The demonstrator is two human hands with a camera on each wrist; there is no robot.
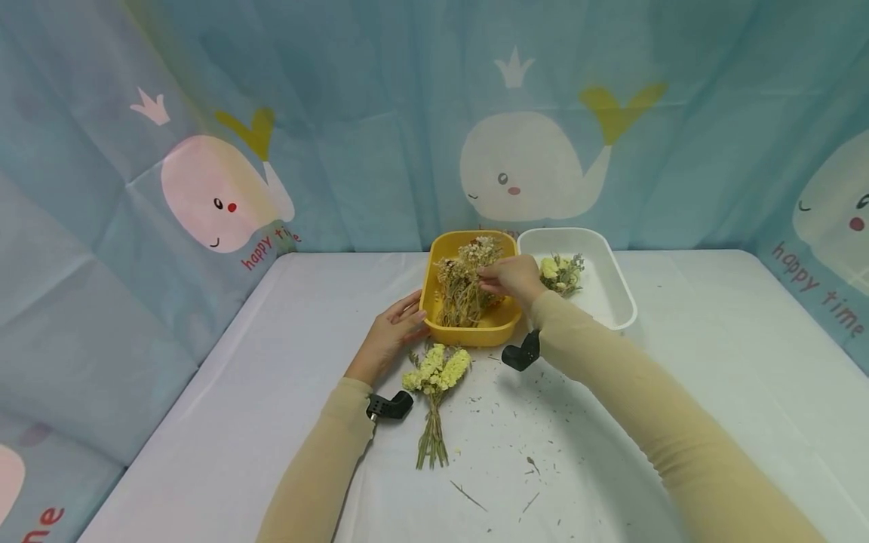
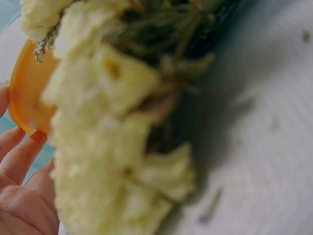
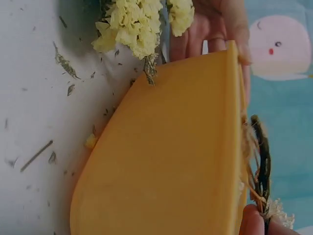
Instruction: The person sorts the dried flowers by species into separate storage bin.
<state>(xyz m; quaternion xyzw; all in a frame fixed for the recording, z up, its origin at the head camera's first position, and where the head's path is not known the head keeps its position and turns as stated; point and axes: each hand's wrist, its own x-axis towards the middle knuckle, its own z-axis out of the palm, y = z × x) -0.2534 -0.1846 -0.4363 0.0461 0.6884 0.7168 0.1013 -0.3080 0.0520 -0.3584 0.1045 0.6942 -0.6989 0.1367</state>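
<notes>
My right hand (image 1: pixel 512 277) reaches over the yellow container (image 1: pixel 502 337) and pinches the stems of a dried white flower bunch (image 1: pixel 480 253). In the right wrist view, dark stems (image 3: pixel 264 166) show between its fingertips. More dried stems lie inside the container. My left hand (image 1: pixel 388 338) rests its fairly straight fingers against the container's left side, near the front corner. A bunch of pale yellow dried flowers (image 1: pixel 437 371) lies on the table just in front of the container; its blossoms (image 2: pixel 107 161) fill much of the left wrist view.
A white container (image 1: pixel 621 298) stands right beside the yellow one, with yellow and purplish dried flowers (image 1: pixel 560 273) at its left side. Broken stems (image 1: pixel 468 496) and small plant bits are scattered over the white table (image 1: pixel 237 392). A blue whale-print curtain (image 1: pixel 380 181) hangs behind.
</notes>
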